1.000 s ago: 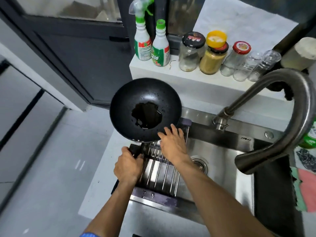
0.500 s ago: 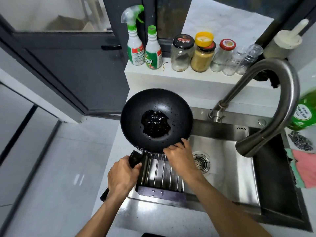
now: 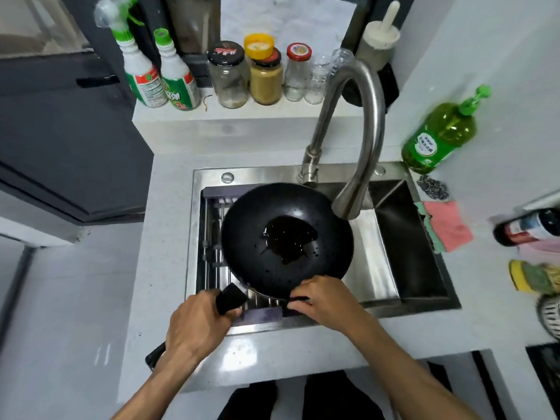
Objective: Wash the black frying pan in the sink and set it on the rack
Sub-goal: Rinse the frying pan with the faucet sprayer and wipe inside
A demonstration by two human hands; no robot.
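Observation:
The black frying pan hangs level over the steel sink, with a puddle of dark liquid and droplets inside it. My left hand grips its black handle at the near left. My right hand pinches the pan's near rim. Under the pan's left half lies the slatted metal rack, spanning the sink's left side. The curved faucet ends just above the pan's right edge. No water runs.
Two spray bottles and several jars line the ledge behind the sink. A green dish soap bottle, a steel scourer and a pink cloth lie right of the sink. Grey floor drops away on the left.
The pan has come to the right, from beyond the counter's left end to over the sink and rack. Both hands kept their hold, and the liquid inside has shifted.

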